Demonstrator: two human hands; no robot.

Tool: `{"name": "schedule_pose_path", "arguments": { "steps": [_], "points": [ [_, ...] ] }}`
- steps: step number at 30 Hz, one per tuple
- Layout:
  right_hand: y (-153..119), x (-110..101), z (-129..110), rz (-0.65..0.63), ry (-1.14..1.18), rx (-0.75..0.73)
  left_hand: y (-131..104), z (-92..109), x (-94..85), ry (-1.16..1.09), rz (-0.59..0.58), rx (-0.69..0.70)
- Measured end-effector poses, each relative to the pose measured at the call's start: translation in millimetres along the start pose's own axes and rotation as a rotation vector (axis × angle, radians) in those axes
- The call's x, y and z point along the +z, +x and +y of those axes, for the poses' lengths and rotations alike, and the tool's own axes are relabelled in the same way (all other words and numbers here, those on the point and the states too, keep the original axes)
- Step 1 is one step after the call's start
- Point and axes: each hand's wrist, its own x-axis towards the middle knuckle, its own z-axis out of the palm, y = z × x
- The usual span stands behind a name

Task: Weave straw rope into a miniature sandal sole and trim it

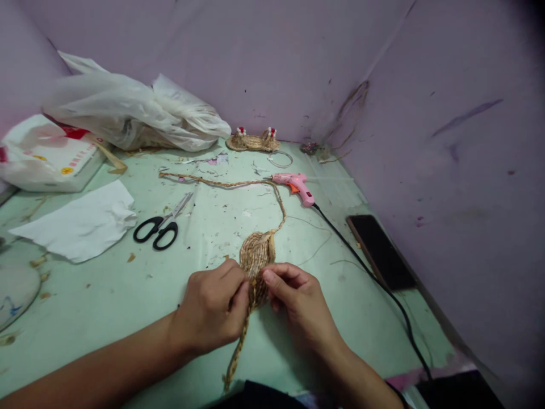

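A small oval woven straw piece [255,250] lies between my hands, tan and ridged with coiled cord. My left hand [219,301] is closed on its left edge, fingers curled. Thumb and index finger of my right hand [296,292] pinch at its right side; whether a thin strand sits between them I cannot make out. From the top of the piece a braided straw cord [279,199] runs up and bends left across the table. Another braided end [234,360] hangs from the bottom towards me. My fingers hide part of the lower half.
A pink glue gun [298,184] with a black cable lies beyond the piece. Black-handled scissors [164,224] and white paper [85,218] are left. A phone [381,250] rests by the right wall. Plastic bags [136,111] and a finished-looking straw slipper [252,143] stand at the back.
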Motion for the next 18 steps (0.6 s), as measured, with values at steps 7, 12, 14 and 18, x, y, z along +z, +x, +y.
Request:
{"name": "schedule_pose_path", "arguments": {
  "steps": [7,12,14,18],
  "points": [
    [14,9,-5,-0.154,-0.061,-0.186,12,-5,-7.9,0.101,-0.052,-0.272],
    [27,14,-6,-0.307,-0.140,-0.100,16,-14,-14.1,0.123,-0.129,-0.350],
    [31,15,-6,-0.273,-0.214,-0.045,16,-18,-14.9,0.127,-0.200,-0.336],
    [35,18,-8,-0.134,-0.256,0.067,14,-24,-13.0,0.164,-0.266,-0.241]
  ]
}}
